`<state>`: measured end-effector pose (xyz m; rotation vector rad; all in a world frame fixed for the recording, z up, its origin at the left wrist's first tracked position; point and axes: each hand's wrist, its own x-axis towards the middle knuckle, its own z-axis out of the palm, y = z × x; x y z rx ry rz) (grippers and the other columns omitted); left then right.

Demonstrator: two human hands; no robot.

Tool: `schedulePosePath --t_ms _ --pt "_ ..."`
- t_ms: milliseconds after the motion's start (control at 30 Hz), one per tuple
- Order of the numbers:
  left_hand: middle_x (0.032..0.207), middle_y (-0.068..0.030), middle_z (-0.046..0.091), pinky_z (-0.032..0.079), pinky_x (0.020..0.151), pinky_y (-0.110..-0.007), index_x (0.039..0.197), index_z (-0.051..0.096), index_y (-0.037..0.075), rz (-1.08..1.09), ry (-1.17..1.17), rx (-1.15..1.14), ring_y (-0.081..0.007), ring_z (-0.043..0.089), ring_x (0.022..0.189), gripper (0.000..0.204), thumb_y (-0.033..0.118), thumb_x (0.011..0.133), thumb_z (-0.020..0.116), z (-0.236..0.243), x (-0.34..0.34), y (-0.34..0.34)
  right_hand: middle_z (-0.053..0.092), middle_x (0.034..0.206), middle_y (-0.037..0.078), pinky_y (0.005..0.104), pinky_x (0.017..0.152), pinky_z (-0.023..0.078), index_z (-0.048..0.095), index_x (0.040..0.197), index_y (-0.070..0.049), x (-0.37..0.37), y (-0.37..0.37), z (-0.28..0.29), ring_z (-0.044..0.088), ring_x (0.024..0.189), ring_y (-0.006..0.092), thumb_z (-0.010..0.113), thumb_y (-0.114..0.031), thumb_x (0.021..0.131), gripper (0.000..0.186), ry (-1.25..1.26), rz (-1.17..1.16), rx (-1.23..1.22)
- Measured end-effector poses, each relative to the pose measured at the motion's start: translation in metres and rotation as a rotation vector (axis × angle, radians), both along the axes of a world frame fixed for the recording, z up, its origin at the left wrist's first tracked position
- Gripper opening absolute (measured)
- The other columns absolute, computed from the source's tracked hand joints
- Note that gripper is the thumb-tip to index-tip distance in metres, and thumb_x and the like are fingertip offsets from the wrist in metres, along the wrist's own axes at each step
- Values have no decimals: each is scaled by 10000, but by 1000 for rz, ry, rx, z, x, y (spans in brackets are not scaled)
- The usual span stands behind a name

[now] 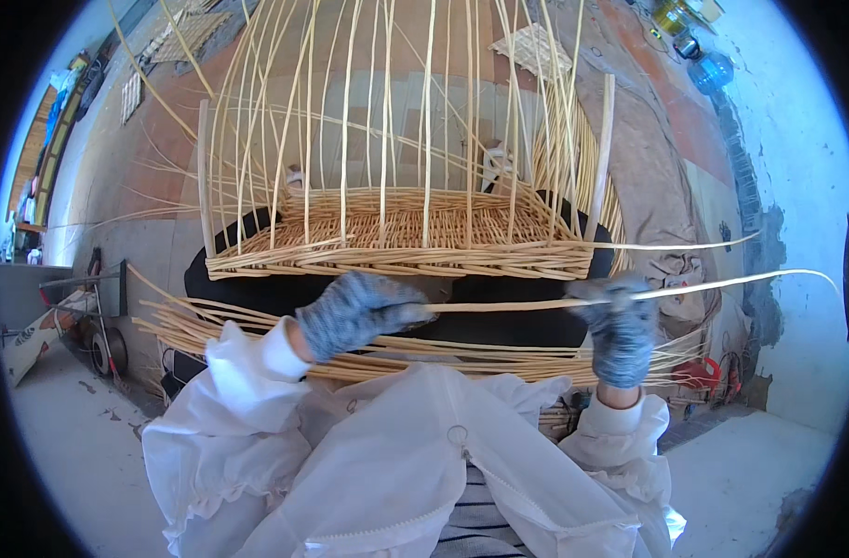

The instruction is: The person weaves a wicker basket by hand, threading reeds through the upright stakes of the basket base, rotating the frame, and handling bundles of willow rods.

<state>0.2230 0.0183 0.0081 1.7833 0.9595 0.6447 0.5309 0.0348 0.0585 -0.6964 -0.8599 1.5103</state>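
Both my hands wear grey knitted gloves. My left hand is closed round one end of a long, pale willow rod. Further along the same rod, my right hand grips it; the fingers there are slightly blurred. Past the right hand the rod's thin tip runs on to the right and curves down. Just beyond my hands stands a partly woven wicker basket, its near woven edge facing me. Upright stakes rise from it, and a thicker post stands at its right corner.
A bundle of loose rods lies across in front of my body. Another rod end sticks out right from the basket, which rests on a black support. A small wheeled frame is at left, a blue water bottle far right.
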Motion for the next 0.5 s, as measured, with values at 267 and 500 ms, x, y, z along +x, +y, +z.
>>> schedulePosePath --t_ms 267,500 --pt "767 -112 652 498 652 -299 982 628 -14 580 276 -19 -131 606 697 243 199 869 605 -27 31 92 655 808 134 376 637 589 586 904 -29 53 51 -33 668 697 247 600 -217 872 191 -427 -289 -202" --pt "718 -72 633 490 606 -265 917 623 -32 275 230 -364 -130 595 660 230 189 899 562 -54 11 98 656 783 146 365 592 584 571 952 -39 64 72 -84 673 697 278 616 -239 859 225 -275 -55 -469"
